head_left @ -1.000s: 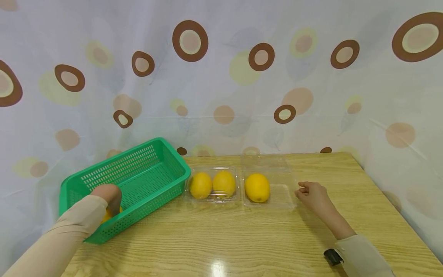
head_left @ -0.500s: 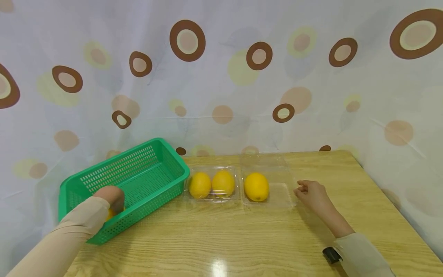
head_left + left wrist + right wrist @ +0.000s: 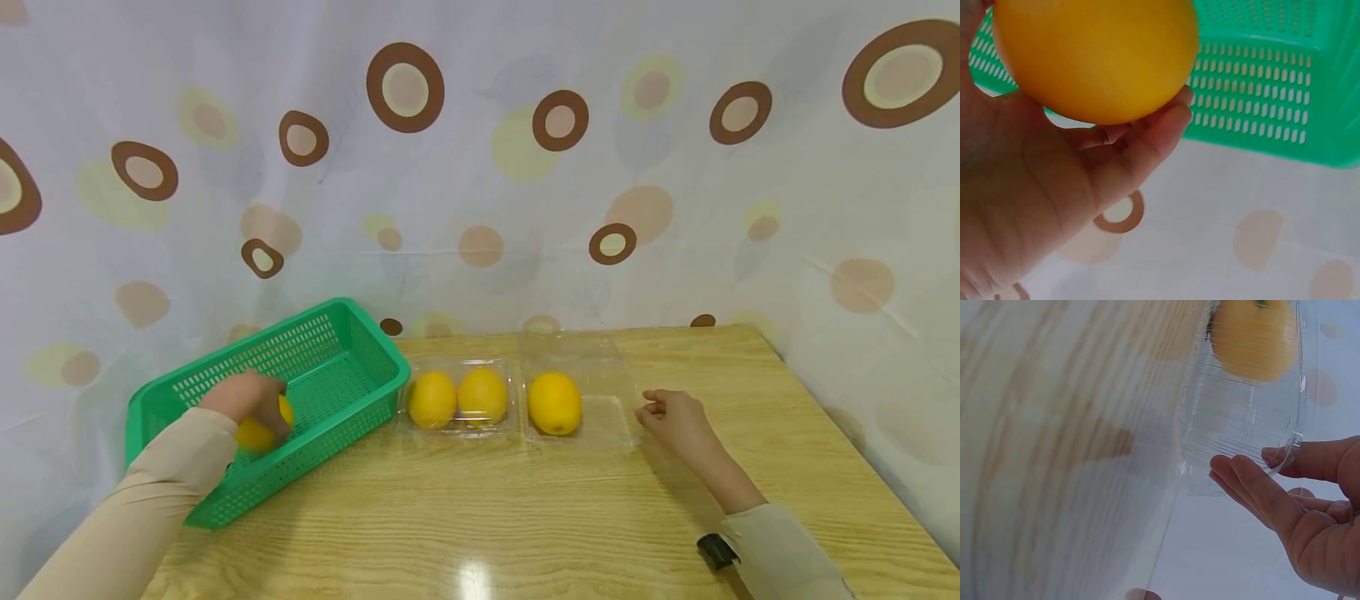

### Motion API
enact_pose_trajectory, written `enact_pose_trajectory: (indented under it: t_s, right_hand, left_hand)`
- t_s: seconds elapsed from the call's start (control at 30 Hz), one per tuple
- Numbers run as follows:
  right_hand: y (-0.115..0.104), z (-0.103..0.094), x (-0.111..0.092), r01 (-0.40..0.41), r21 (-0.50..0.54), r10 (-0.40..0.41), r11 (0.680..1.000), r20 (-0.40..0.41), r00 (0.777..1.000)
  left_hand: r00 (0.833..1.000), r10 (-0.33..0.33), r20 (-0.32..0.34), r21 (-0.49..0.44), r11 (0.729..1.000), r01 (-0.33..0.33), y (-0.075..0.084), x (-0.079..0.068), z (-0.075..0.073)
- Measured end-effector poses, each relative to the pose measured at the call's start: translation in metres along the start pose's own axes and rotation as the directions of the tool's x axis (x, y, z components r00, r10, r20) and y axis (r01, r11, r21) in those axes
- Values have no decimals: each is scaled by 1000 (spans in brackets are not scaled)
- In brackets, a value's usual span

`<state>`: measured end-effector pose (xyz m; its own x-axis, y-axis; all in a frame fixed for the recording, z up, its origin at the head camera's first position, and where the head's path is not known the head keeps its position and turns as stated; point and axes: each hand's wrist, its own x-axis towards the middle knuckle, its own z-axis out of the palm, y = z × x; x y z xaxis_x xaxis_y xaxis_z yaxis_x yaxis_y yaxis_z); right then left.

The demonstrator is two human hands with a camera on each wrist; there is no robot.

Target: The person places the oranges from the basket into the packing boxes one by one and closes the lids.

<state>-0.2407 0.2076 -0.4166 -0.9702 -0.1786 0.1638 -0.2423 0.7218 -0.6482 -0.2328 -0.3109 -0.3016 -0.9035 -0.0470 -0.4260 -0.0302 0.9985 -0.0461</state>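
Observation:
My left hand (image 3: 251, 400) grips a yellow-orange fruit, apparently an orange (image 3: 1097, 56), inside the green basket (image 3: 341, 429). Its fingers curl under the fruit in the left wrist view, with the basket's slotted wall behind. At the right, my right hand (image 3: 678, 421) pinches the near-right rim of an open clear plastic clamshell box (image 3: 603, 421); in the right wrist view the thumb (image 3: 1316, 459) lies over the rim and the fingers are outside. One orange (image 3: 555, 404) sits in the left half of that box, and its lid is folded back toward the wall.
Left of the open box stands a second clear box (image 3: 459, 427), its lid down over two oranges (image 3: 432, 400). Both boxes and the basket rest on a wooden table (image 3: 525, 508). A patterned sheet (image 3: 480, 183) hangs behind the table.
My left hand has risen from the basket's near-left end and moved slightly right, bringing the orange up with it. The right hand keeps its place at the box rim.

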Motion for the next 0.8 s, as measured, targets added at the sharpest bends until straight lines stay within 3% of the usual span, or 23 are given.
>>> enact_pose_trajectory:
  t_s: [0.2,0.4,0.53,0.8]
  right_hand:
    - [-5,-2,-2,-29,-13,30,999,28,999]
    - [-5,-2,-1,-34,-32,35,999,36,999]
    - [-5,-2,0,-26,-23,26,999,28,999]
    - [-3,-2,0,-27,-6,27,1000,55,998]
  left_hand:
    - [998,32,-47,2,1000,-32,8,2,-12]
    - [979,100,-180,43,995,-94,32,-5,-27]
    - [941,186,-282,91,982,-167,57,-17,-34]
    - [843,346,-412,225,935,-274,108,-26,-34]
